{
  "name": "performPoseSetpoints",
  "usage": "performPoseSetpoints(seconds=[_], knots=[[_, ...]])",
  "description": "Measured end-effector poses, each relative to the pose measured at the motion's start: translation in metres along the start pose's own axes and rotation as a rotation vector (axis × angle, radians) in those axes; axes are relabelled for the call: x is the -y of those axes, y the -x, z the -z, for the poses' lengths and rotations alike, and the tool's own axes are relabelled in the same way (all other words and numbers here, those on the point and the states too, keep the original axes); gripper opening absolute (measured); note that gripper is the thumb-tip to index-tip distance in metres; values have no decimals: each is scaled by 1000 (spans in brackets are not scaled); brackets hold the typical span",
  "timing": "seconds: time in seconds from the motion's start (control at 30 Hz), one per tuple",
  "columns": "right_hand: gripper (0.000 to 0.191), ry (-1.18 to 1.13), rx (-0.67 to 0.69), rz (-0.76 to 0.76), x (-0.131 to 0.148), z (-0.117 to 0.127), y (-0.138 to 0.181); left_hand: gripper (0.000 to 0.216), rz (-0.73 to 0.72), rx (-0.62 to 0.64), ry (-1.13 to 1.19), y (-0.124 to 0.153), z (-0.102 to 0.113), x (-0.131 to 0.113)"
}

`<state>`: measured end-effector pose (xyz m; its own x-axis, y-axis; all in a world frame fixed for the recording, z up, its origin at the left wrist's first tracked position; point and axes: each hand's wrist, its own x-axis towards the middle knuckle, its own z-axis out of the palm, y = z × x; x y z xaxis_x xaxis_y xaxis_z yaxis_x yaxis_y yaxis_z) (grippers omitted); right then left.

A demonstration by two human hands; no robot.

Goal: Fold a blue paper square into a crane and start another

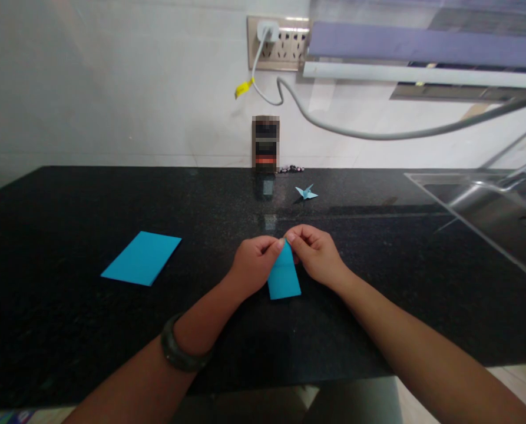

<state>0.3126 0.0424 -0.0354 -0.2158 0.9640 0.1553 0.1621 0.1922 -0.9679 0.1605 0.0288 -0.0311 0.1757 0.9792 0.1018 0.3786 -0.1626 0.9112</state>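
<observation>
A folded blue sheet of paper (284, 278) is held above the near middle of the black counter, its narrow end up and its wider edge towards me. My left hand (256, 262) pinches its upper left side between thumb and fingers. At the top right corner, the thumb and fingers of my right hand (318, 253) close on the same paper. The two thumbs almost meet at the upper edge. Behind my hands lies a small pale blue origami crane (306, 192). A stack of square blue paper (141, 258) rests on the counter to the left.
The black counter (68, 330) runs back to a white wall. A phone-like dark device (266, 144) leans there beside a beaded strand (291, 169). Above, a grey cable (360, 135) runs from a socket panel (284, 50). A metal sink (510, 200) is at the right.
</observation>
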Motion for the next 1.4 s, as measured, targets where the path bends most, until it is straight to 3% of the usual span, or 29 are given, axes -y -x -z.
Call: performPoseSetpoints(seconds=[0.13, 0.27, 0.47, 0.87, 1.1, 1.23, 1.4], knots=[[21, -57, -84, -18, -2, 5, -4, 39, 90, 120, 178, 0, -1, 1], [21, -89, -127, -26, -5, 5, -5, 30, 198, 147, 322, 1, -4, 0], [22, -93, -121, -34, -6, 2, -4, 23, 221, 129, 295, 1, -4, -2], [23, -100, -80, -39, -3, 1, -3, 26, 107, 91, 145, 2, -2, -1], [22, -52, -88, 16, -5, -3, -2, 22, 163, 216, 324, 3, -4, -1], [20, 8, -78, 58, -4, -2, -1, 22, 174, 192, 282, 3, -4, 1], [18, 133, -83, 112, -6, 3, 0, 21, 297, 189, 293, 2, -2, -4]])
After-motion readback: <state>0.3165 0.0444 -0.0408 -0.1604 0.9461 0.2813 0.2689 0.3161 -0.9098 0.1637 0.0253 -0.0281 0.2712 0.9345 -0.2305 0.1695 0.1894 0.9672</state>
